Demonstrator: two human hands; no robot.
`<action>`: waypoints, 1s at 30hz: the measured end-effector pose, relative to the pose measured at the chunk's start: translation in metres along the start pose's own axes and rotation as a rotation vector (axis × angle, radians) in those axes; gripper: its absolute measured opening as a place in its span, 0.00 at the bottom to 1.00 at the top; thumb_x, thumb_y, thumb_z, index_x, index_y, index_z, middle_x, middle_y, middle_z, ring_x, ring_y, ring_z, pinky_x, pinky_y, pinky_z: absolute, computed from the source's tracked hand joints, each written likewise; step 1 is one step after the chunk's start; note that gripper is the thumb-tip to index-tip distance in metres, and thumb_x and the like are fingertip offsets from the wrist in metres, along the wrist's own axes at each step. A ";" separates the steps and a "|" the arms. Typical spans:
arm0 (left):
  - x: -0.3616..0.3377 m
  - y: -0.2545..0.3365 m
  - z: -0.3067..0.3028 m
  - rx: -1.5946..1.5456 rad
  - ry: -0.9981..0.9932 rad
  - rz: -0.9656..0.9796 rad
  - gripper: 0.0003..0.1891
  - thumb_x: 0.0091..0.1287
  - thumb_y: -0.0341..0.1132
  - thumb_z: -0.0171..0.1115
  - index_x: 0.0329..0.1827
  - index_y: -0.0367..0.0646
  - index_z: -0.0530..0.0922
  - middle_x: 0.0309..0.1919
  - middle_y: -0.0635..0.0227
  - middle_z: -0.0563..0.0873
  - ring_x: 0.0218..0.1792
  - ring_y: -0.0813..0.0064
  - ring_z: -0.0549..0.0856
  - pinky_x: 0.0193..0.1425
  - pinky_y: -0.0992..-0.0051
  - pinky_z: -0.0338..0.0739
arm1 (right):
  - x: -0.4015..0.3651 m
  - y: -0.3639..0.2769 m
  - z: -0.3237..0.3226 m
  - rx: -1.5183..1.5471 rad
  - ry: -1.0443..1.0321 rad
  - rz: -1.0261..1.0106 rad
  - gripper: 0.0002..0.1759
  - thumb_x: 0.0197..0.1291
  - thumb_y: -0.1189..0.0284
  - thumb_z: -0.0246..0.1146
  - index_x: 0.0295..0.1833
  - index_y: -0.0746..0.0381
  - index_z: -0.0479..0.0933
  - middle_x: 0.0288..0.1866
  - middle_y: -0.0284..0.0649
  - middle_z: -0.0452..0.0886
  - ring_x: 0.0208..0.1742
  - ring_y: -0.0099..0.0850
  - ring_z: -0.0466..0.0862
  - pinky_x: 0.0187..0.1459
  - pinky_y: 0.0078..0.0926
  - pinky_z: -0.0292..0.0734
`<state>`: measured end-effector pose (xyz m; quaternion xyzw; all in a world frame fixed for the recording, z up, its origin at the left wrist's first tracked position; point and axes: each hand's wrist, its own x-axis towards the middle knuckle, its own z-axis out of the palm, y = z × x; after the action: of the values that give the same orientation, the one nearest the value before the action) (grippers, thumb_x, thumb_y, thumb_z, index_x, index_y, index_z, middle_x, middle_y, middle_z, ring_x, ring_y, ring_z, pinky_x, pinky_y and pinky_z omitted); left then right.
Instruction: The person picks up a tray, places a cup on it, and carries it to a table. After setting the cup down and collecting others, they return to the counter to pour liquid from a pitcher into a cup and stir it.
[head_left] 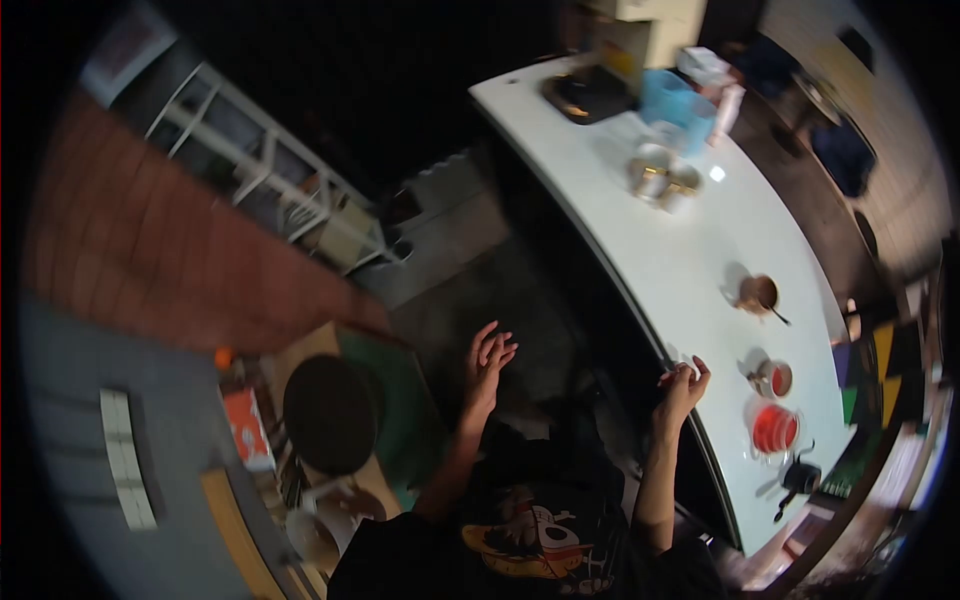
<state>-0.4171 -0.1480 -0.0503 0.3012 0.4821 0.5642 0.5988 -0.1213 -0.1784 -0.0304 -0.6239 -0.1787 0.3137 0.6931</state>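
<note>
My left hand (pixel 488 365) is raised over the dark floor area, fingers apart and slightly bent, with nothing visible in it. My right hand (pixel 684 390) is at the near edge of the white counter (pixel 655 270). Its fingers are curled together, and whatever they may hold is too blurred to make out. Beyond it on the counter stand a small cup with red contents (pixel 774 378) and a clear vessel of red liquid (pixel 775 428). Farther along is a brown cup (pixel 758 293) with a dark handle sticking out. A black handled item (pixel 800 476) lies near the counter's end.
Two mugs with gold trim (pixel 652 172), blue clear pitchers (pixel 664 95) and a machine on a black base (pixel 590 95) stand at the counter's far end. On my left are a round black top (pixel 330 414), a white shelf rack (pixel 265 150) and a brick wall (pixel 190 235).
</note>
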 end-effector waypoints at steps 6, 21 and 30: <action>-0.074 -0.018 -0.139 -0.294 0.470 -0.027 0.23 0.71 0.42 0.55 0.65 0.45 0.64 0.52 0.59 0.76 0.49 0.66 0.82 0.55 0.67 0.77 | -0.093 0.067 0.099 0.002 -0.778 0.313 0.09 0.67 0.74 0.52 0.50 0.62 0.72 0.31 0.37 0.75 0.22 0.25 0.76 0.22 0.23 0.73; -0.193 -0.083 -0.261 -1.197 0.936 -0.058 0.26 0.66 0.47 0.56 0.63 0.51 0.57 0.49 0.54 0.72 0.50 0.58 0.78 0.55 0.51 0.77 | -0.344 0.263 0.215 -0.664 -1.551 0.962 0.31 0.68 0.62 0.56 0.72 0.59 0.54 0.62 0.42 0.70 0.54 0.37 0.75 0.53 0.39 0.75; -0.208 -0.100 -0.255 -1.188 0.849 -0.051 0.26 0.66 0.48 0.57 0.63 0.52 0.60 0.49 0.53 0.74 0.53 0.57 0.76 0.60 0.52 0.73 | -0.372 0.290 0.270 -0.715 -1.472 0.759 0.34 0.66 0.73 0.55 0.73 0.64 0.49 0.64 0.45 0.68 0.44 0.38 0.78 0.36 0.30 0.81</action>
<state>-0.5912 -0.4134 -0.1816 -0.3305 0.2922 0.7846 0.4357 -0.6306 -0.2128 -0.2176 -0.4605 -0.4462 0.7671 0.0180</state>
